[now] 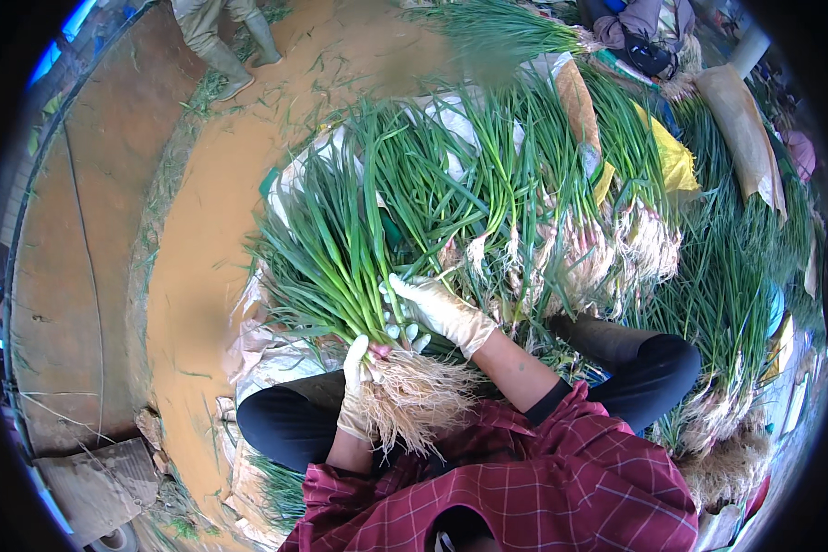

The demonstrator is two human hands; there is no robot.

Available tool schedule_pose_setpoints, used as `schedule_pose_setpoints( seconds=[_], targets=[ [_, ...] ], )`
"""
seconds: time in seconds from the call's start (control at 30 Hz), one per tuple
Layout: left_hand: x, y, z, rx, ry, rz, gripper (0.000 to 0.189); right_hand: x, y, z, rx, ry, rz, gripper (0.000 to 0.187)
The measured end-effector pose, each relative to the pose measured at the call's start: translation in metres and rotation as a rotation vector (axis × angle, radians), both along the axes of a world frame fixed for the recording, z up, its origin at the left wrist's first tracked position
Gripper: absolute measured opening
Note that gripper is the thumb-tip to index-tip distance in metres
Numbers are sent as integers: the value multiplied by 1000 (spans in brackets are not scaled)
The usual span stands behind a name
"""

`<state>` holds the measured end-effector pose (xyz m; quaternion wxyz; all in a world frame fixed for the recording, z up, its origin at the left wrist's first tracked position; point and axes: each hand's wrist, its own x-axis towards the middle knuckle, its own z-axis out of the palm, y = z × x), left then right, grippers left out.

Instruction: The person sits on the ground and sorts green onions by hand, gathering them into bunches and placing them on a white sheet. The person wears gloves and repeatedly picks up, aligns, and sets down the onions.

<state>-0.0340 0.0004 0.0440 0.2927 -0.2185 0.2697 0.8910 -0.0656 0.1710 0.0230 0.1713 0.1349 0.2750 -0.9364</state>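
A thick bunch of green onions [348,269] leans across my lap, leaves away from me and pale hairy roots [421,397] towards me. My left hand [355,393], in a whitish glove, grips the bunch low down, just above the roots. A reddish bulb [381,350] shows between the stalks and the roots there. Higher on the stalks, my right hand [438,307], gloved too, closes around stems at the bunch's right side; some of its fingers are hidden behind them. Beyond my right hand lie more green onions [497,165] with roots turned my way.
White plastic sheeting [276,376] lies under the onions. Brown cardboard [578,103] and a yellow sack [669,155] stick up among them. Muddy water [193,303] covers ground at the left. A person in rubber boots [228,65] stands beyond; another person [645,34] sits at upper right.
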Motion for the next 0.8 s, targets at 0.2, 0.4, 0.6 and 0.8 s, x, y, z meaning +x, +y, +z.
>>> schedule_pose_setpoints(
  seconds=[0.2,0.4,0.6,0.8],
  targets=[
    [-2,1,-1,-113,151,4,25,11,17,15,-674,-111,-441,29],
    [-5,-1,2,-85,114,-5,26,29,33,20,738,-26,-116,60],
    [-11,-9,-3,-159,100,65,27,59,64,14,546,33,184,53],
    [-21,-10,-9,556,213,11,51,97,126,23,1550,250,1314,72]
  ],
)
